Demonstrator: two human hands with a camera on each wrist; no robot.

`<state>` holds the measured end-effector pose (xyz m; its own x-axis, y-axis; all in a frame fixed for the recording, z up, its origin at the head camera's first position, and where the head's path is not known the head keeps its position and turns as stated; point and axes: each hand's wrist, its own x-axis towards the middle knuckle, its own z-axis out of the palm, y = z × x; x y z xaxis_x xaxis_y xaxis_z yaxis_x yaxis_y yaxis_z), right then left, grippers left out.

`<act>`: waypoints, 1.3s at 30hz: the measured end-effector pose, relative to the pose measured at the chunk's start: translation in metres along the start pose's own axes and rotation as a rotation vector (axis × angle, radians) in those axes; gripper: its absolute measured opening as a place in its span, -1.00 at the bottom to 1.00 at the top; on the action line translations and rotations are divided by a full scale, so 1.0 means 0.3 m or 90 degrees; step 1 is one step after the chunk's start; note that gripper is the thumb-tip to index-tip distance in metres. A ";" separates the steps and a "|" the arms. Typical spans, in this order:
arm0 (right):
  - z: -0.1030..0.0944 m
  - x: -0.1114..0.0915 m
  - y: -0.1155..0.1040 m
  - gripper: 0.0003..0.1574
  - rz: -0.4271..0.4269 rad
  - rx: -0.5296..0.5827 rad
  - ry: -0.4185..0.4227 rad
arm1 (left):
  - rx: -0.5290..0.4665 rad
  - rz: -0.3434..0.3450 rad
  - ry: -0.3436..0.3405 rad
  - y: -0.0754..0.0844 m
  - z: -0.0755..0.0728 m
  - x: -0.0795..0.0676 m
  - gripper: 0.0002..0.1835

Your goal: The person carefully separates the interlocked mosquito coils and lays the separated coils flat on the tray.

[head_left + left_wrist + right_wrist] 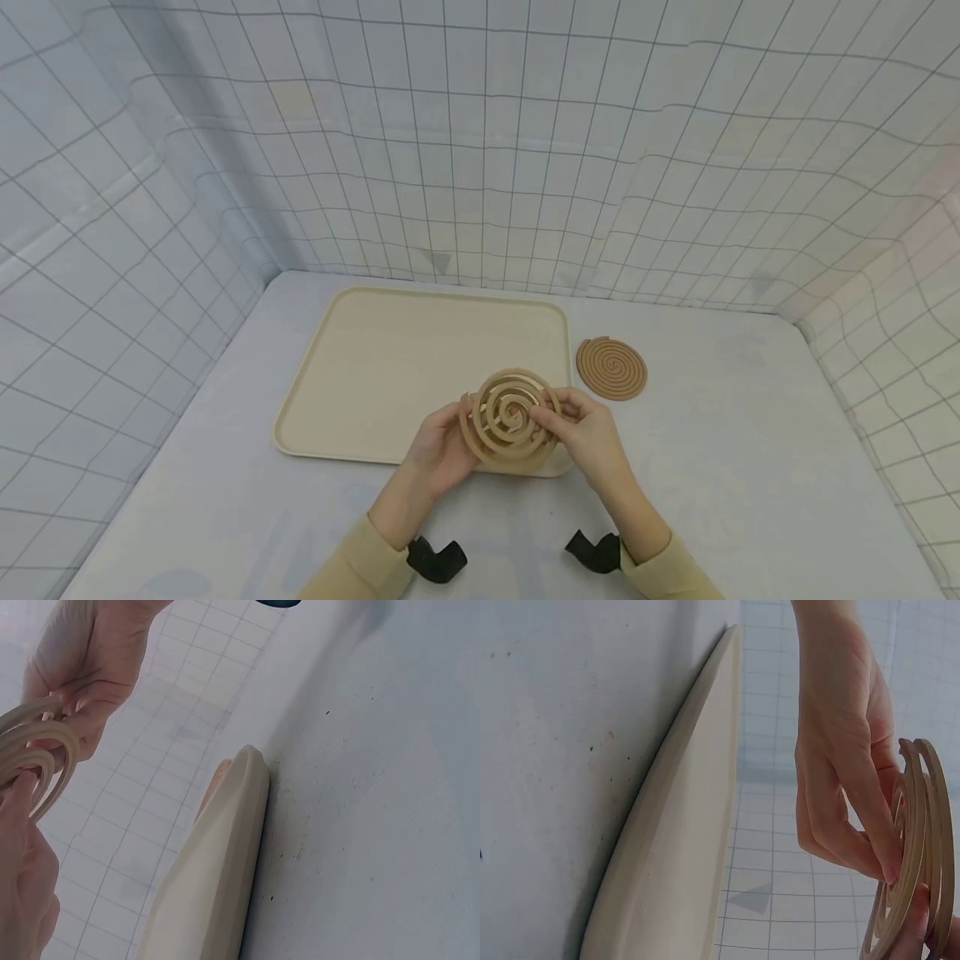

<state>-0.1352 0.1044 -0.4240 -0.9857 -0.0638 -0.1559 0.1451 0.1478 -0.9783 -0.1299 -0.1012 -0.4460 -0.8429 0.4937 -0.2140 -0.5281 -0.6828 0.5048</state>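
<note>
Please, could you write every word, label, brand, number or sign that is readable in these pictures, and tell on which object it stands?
None: I can read no text on the held spiral, the flat coil, the tray or the gridded backdrop.
The dark specks on the table form no readable letters.

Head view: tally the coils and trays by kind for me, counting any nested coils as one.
Tan spiral coil, held by left hand and right hand: 1
Brown spiral coil, on the table: 1
Cream tray: 1
Total: 3
</note>
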 end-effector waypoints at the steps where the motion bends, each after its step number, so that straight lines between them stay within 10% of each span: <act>1: 0.002 0.000 0.001 -0.64 0.001 0.011 0.007 | -0.008 0.007 0.005 -0.002 0.003 0.000 -0.64; 21: 0.042 0.045 0.055 -0.57 0.045 0.173 0.055 | -0.011 0.159 0.145 -0.044 0.007 0.015 -0.75; 39: -0.033 0.104 0.107 -0.64 0.074 0.127 -0.057 | 0.345 0.187 0.337 0.041 -0.068 0.007 -0.64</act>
<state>-0.1621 0.1168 -0.4588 -0.9512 -0.1458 -0.2719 0.2799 -0.0373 -0.9593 -0.1403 -0.1197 -0.4572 -0.9478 -0.0781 -0.3091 -0.2696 -0.3215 0.9077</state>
